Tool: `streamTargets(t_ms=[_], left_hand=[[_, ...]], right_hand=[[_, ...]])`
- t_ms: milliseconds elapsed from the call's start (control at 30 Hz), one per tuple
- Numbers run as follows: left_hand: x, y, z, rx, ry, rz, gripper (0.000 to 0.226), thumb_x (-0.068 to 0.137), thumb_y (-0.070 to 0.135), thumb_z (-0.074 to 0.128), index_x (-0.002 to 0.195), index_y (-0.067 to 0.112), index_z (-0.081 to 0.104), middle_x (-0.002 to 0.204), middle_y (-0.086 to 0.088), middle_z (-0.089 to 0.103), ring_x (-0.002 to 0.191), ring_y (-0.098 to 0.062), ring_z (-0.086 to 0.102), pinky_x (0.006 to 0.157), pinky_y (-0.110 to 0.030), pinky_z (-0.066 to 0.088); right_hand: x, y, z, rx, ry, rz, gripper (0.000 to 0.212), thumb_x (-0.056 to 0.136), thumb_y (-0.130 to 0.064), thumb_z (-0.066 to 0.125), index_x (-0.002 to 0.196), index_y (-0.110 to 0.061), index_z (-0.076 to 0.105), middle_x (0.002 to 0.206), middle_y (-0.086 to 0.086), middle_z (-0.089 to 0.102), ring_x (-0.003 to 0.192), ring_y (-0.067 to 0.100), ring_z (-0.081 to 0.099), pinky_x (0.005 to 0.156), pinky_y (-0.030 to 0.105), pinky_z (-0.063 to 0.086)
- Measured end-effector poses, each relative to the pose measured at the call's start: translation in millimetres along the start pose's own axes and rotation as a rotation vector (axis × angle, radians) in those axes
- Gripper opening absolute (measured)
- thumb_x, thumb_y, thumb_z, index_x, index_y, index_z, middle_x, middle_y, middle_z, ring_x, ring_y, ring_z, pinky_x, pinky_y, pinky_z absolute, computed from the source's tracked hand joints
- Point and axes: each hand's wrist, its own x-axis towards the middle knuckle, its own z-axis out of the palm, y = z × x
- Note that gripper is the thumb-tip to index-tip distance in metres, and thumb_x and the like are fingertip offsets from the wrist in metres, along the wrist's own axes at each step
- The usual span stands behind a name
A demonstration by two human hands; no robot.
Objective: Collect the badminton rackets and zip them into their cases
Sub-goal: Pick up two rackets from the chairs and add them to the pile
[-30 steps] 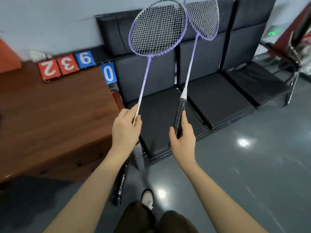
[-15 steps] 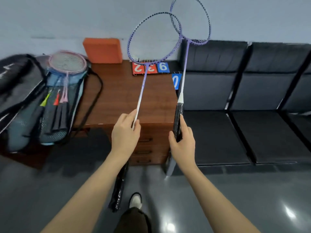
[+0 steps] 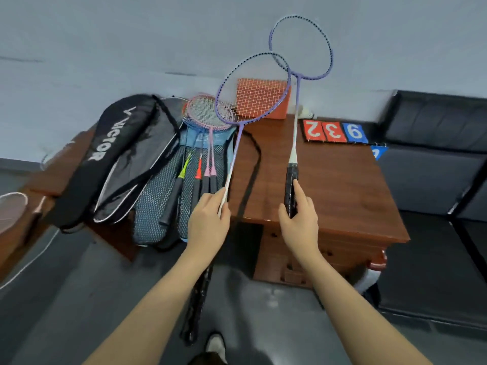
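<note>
Rackets, two purple ones, stand upright in the person's hands above the front edge of the wooden table (image 3: 337,185). The left hand (image 3: 209,225) pinches the left racket (image 3: 237,143) on its thin shaft, handle hanging below the wrist. The right hand (image 3: 299,219) has its fingers curled round the black grip of the right racket (image 3: 294,143). More rackets (image 3: 203,167) lie on a mesh case (image 3: 155,204) on the table's left side, beside a black case (image 3: 110,154). Score cards (image 3: 333,131) sit at the back.
</note>
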Motion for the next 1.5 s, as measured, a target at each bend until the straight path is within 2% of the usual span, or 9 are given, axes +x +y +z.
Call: streamTargets(t_ms=[167,400,567,667,833,1000,1133,1267,1500], left_hand=[[44,-58,-25,0.079,-0.035,-0.092,0.035,0.088,0.006,0.056,0.123,0.007,0.059,0.092,-0.009,0.057,0.079,-0.026,0.057,0.07,-0.039,0.049],[107,-97,-2,0.09,-0.099,-0.222,0.036,0.093,0.011,0.049,0.129,0.009,0.053,0.103,-0.008,0.057,0.084,-0.022,0.056,0.075,-0.038,0.048],[166,-119,30,0.146,-0.131,-0.247,0.036,0.094,0.012,0.045,0.129,0.009,0.052,0.1,-0.009,0.054,0.082,-0.021,0.051,0.072,-0.036,0.044],[200,-134,53,0.183,-0.193,-0.265,0.036,0.095,0.013,0.044,0.13,0.009,0.051,0.099,-0.012,0.053,0.083,-0.027,0.053,0.074,-0.039,0.045],[234,-147,88,0.186,-0.259,-0.287,0.024,0.093,0.007,0.041,0.109,0.004,0.059,0.089,-0.014,0.048,0.075,-0.029,0.049,0.067,-0.036,0.04],[239,-161,115,0.136,-0.374,-0.394,0.022,0.088,0.0,0.047,0.108,-0.002,0.056,0.084,-0.016,0.05,0.073,-0.029,0.05,0.062,-0.029,0.034],[230,-172,125,0.172,-0.51,-0.349,0.025,0.087,0.003,0.053,0.111,-0.002,0.054,0.083,-0.011,0.046,0.078,-0.029,0.05,0.063,-0.032,0.033],[223,-192,117,0.264,-0.503,-0.188,0.042,0.087,0.018,0.061,0.126,0.004,0.054,0.097,-0.016,0.055,0.095,-0.035,0.049,0.08,-0.042,0.04],[207,-214,101,0.179,-0.55,-0.105,0.047,0.089,0.035,0.05,0.117,-0.002,0.06,0.112,-0.022,0.061,0.103,-0.038,0.055,0.088,-0.046,0.043]], right_hand=[[20,-23,57,-0.09,0.013,0.05,0.059,0.091,-0.023,0.052,0.144,-0.034,0.027,0.101,-0.001,0.05,0.081,0.018,0.056,0.073,0.036,0.047],[60,-27,94,-0.092,-0.022,0.016,0.059,0.091,-0.019,0.054,0.144,-0.03,0.03,0.112,-0.002,0.052,0.081,0.012,0.052,0.071,0.03,0.04],[103,-17,113,-0.102,-0.064,-0.115,0.06,0.088,-0.014,0.059,0.142,-0.026,0.036,0.1,0.001,0.055,0.075,0.021,0.056,0.067,0.038,0.048],[127,-3,125,-0.063,-0.109,-0.192,0.062,0.084,-0.01,0.062,0.139,-0.026,0.039,0.088,-0.003,0.05,0.068,0.015,0.052,0.062,0.035,0.047],[141,22,136,-0.004,-0.183,-0.189,0.061,0.084,-0.02,0.057,0.139,-0.034,0.033,0.086,-0.009,0.046,0.066,0.01,0.047,0.061,0.031,0.045],[153,24,133,-0.013,-0.299,-0.194,0.067,0.083,-0.025,0.056,0.143,-0.032,0.028,0.092,0.0,0.054,0.074,0.015,0.054,0.066,0.038,0.049],[159,25,135,-0.004,-0.34,-0.143,0.078,0.081,-0.015,0.064,0.145,-0.035,0.023,0.103,0.006,0.054,0.088,0.021,0.055,0.075,0.042,0.05],[155,15,143,-0.052,-0.286,-0.174,0.075,0.081,-0.016,0.062,0.145,-0.029,0.024,0.09,-0.004,0.046,0.071,0.009,0.047,0.06,0.035,0.047],[125,-8,162,-0.169,-0.292,-0.222,0.073,0.082,-0.029,0.053,0.147,-0.028,0.018,0.083,-0.006,0.045,0.063,0.012,0.046,0.05,0.037,0.046]])
